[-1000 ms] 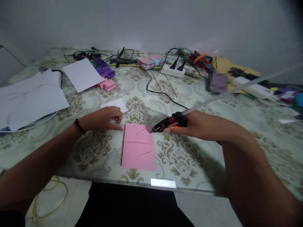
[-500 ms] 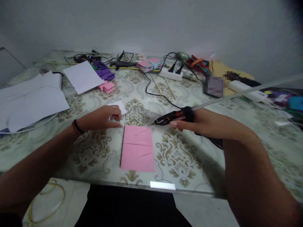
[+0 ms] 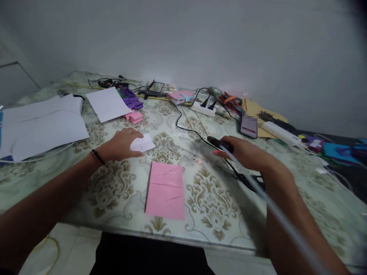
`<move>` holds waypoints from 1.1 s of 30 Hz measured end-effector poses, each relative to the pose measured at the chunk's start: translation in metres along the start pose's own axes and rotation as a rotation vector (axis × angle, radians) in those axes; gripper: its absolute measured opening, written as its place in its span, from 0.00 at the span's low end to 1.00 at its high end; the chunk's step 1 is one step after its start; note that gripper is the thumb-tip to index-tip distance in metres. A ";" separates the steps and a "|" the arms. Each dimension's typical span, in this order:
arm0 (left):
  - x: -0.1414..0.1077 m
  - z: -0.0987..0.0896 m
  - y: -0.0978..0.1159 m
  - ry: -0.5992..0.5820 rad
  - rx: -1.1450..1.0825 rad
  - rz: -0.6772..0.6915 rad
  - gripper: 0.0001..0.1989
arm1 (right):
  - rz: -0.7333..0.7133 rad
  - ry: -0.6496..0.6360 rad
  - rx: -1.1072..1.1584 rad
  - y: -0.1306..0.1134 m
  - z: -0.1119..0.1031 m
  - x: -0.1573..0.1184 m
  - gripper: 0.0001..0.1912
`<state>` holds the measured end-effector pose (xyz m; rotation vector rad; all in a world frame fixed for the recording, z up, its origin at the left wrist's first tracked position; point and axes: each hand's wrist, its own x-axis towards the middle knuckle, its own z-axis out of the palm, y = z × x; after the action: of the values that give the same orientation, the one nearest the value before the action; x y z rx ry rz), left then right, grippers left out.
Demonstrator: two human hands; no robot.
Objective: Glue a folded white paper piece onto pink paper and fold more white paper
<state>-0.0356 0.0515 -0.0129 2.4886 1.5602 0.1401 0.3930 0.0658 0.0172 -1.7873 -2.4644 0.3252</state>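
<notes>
My left hand [image 3: 122, 145] lies low over the table, thumb and forefinger apart at the left edge of a small white paper [image 3: 144, 142]. My right hand [image 3: 246, 151] is closed around a black hot glue gun [image 3: 220, 144], partly hidden by the fingers. A long translucent glue stick [image 3: 268, 200] juts from its back toward me, and a red glow shows at a fingertip. Between the hands, nearer me, a pink folded paper piece [image 3: 165, 196] with slits lies flat on the table. Scissors [image 3: 249, 180] with dark handles rest under my right wrist.
White sheets [image 3: 43, 124] cover the left side, with another white sheet [image 3: 108, 104] beside purple folded papers [image 3: 132, 100] and pink ones [image 3: 134, 116]. A power strip [image 3: 203, 108] stands at the back, its black cord [image 3: 186, 129] running to the glue gun. A phone [image 3: 249, 126] sits right.
My left hand has opened out and moved onto the small white paper. The glue gun has swung away from the pink piece, its glue stick now pointing toward me. The view has shifted slightly.
</notes>
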 end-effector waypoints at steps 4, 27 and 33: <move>0.000 0.000 -0.001 0.009 -0.027 0.004 0.29 | 0.011 0.078 -0.041 0.026 0.013 0.012 0.18; 0.000 -0.016 0.016 0.138 -0.220 0.045 0.29 | -0.365 0.295 0.173 -0.048 0.009 -0.005 0.14; 0.001 -0.017 0.011 0.138 -0.337 -0.026 0.24 | -0.532 -0.007 0.282 -0.064 0.021 -0.006 0.14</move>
<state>-0.0283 0.0499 0.0058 2.2349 1.4749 0.5342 0.3311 0.0383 0.0108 -0.9812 -2.6122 0.5901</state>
